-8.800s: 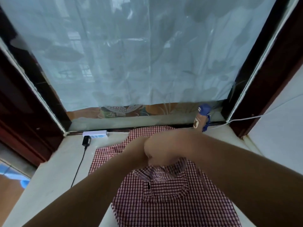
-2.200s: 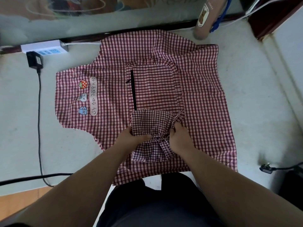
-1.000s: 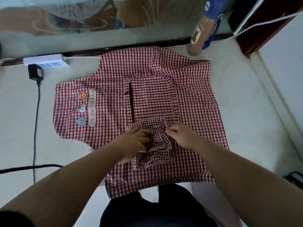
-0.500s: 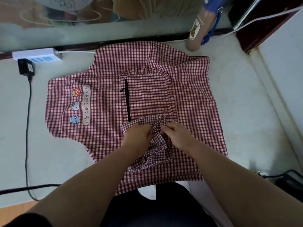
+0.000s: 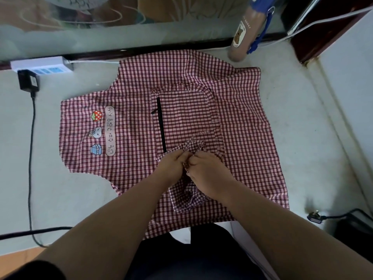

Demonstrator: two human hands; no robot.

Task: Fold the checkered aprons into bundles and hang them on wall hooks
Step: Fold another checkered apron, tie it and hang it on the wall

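Apron [image 5: 181, 118], red-and-white checkered, zip pocket and cartoon patch, lay spread flat on pale sill [image 5: 302, 138]. Left hand [image 5: 173, 164] and right hand [image 5: 205, 168] both pinched a smaller checkered piece [image 5: 194, 145] atop it. Against half a second before, the hands had drawn together and the piece was bunched tighter.

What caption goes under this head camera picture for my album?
Left hand and right hand bunch checkered fabric atop the red checkered apron spread flat.
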